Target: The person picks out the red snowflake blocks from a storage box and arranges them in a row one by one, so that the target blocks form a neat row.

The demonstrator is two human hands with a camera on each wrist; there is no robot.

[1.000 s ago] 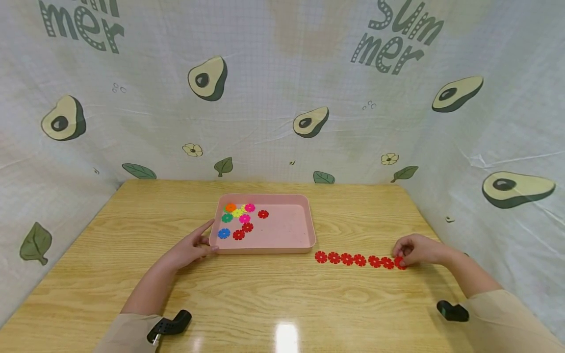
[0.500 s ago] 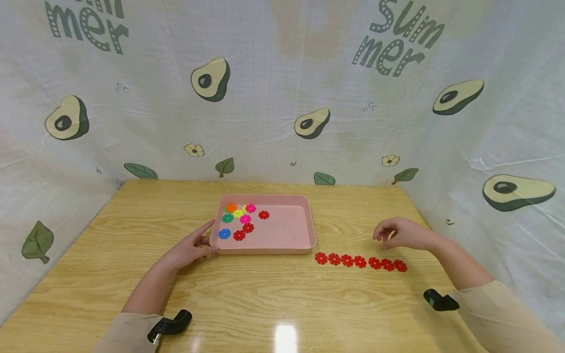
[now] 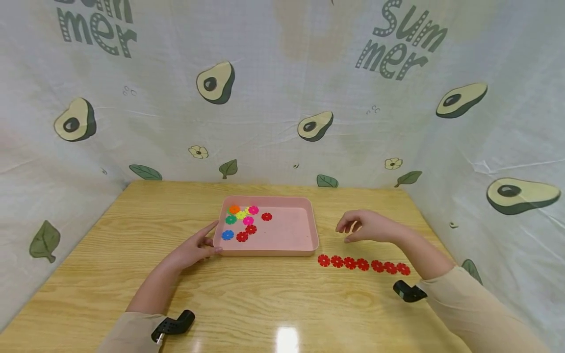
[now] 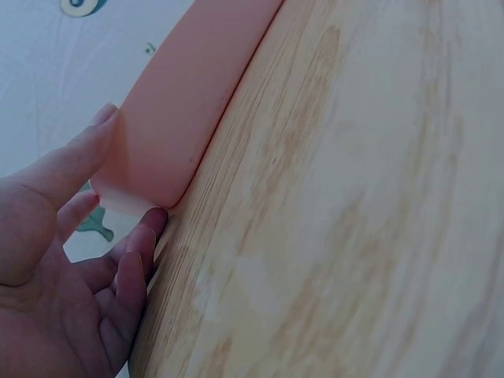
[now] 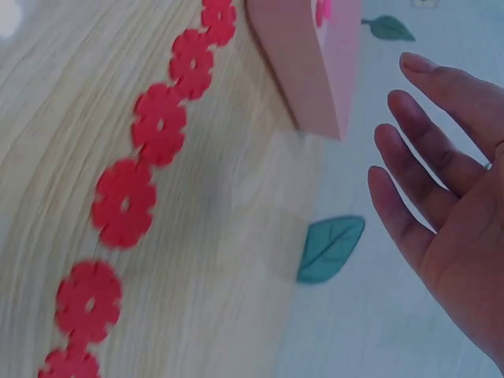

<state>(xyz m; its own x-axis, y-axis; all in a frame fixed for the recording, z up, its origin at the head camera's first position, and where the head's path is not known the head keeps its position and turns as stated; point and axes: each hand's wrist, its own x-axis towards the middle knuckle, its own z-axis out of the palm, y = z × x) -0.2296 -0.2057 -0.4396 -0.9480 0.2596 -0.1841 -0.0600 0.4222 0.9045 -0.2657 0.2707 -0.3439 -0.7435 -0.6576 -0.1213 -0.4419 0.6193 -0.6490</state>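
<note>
While your left hand [image 3: 191, 253] holds the near-left corner of the shallow, pink, rectangular tray [image 3: 289, 233] between thumb and fingers, your right hand [image 3: 370, 226] hangs to the tray's right above the wood-grained tabletop [image 3: 282, 289], its fingers loosely bent and holding nothing. Seven red, notched, flower-shaped discs [image 3: 363, 264] form a row running rightward from near the tray's near-right corner. Multicoloured flower-shaped discs [image 3: 242, 237] lie inside the tray, mostly toward its left side.

Left forearm [image 3: 152, 287] is slanting in from 7 o'clock, left hand [image 3: 192, 252] pointing toward 2, thumb [image 4: 83, 150] and forefinger [image 3: 207, 229] sitting apart. Right forearm [image 3: 423, 255] is entering from 4; right hand [image 3: 368, 226] (fingers [image 5: 425, 161] loosely bending) is hovering, aiming toward 9.
</note>
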